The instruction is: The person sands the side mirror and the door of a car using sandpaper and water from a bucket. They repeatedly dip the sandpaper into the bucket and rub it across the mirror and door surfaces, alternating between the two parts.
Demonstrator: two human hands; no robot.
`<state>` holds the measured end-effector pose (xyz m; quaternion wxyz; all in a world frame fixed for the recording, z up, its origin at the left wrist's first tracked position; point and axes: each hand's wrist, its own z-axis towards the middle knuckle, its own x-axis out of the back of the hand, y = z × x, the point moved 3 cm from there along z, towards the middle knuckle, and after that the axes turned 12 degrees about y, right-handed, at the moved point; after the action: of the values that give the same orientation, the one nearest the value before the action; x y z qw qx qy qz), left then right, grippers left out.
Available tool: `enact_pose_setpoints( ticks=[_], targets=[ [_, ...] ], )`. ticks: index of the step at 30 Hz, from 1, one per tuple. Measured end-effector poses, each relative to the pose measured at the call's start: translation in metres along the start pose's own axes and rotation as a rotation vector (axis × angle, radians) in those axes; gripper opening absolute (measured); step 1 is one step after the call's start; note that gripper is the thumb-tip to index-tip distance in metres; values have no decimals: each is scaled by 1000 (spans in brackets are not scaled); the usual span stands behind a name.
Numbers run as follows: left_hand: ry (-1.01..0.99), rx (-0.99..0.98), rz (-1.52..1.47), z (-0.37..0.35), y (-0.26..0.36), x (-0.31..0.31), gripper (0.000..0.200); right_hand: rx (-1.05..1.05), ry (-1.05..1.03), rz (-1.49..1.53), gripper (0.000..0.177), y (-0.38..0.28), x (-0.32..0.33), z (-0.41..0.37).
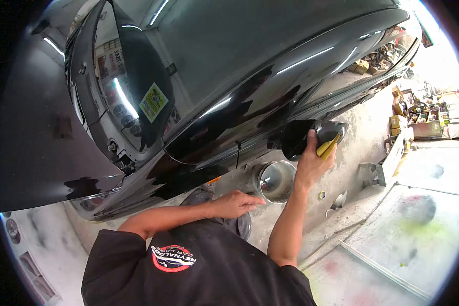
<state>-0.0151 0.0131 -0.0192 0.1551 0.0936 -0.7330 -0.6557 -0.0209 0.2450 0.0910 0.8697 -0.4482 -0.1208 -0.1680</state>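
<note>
The side mirror (297, 140) of a glossy black car (229, 120) has my right hand (313, 160) on it. That hand grips a thin folded yellow sheet (328, 146), perhaps a cloth or abrasive paper, against the mirror's housing. My thumb lies along the mirror's dark surface. Lower and to the left, my left hand (234, 204) is held in front of my body with its fingers stretched out and nothing in them. A round bucket (252, 176) with greyish liquid stands on the floor, just beyond the left fingertips.
At left, the bonnet (41, 132) is raised beside the windscreen, which bears a yellow-green sticker (153, 102). Boxes and tools (423, 120) crowd the right side. Paint-stained panels (418, 219) lie at lower right. A small roll (322, 195) sits on the concrete floor.
</note>
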Motion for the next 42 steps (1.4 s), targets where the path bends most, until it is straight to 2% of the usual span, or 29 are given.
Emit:
enact_pose_setpoints(
  ticks=[3,6,9,13,17,20,22,23,26,27,30,31,34,36,39,42],
  targets=[
    [6,-23,-40,5,2,-4,37,-55,-30,-35,38,-11,-7,16],
    [14,-49,-69,10,9,-8,36,39,-1,-169,38,-9,-7,13],
    [21,-39,-82,19,29,3,35,-27,-21,-40,41,0,1,-4],
    [73,-89,-143,27,36,1,33,-18,-7,-125,42,9,-7,27],
    [107,-69,-189,38,54,16,32,-38,5,-86,39,12,4,4],
    [155,-77,-211,44,58,25,31,-28,-17,55,37,17,8,-1],
    [194,-70,-178,49,60,31,31,-109,-12,-33,36,43,-3,37],
    [280,-149,-179,54,64,31,30,-149,-10,-78,36,53,-5,49],
    [380,-168,-136,66,76,38,28,-238,-29,159,37,46,1,45],
    [429,-183,-195,69,83,40,26,-76,-51,10,36,35,8,30],
    [467,-200,-251,80,84,46,25,-40,-79,-44,38,20,14,-2],
    [477,-207,-258,83,82,45,25,9,-95,-65,41,27,10,9],
    [497,-193,-261,86,73,41,24,-19,-82,-128,44,33,-5,36],
    [500,-172,-242,88,71,42,24,54,-54,-125,42,27,1,15],
    [488,-108,-284,85,68,38,23,37,-92,1,37,6,8,-7],
    [463,-68,-263,83,58,31,23,126,-114,-221,35,-8,-7,24]
  ],
)
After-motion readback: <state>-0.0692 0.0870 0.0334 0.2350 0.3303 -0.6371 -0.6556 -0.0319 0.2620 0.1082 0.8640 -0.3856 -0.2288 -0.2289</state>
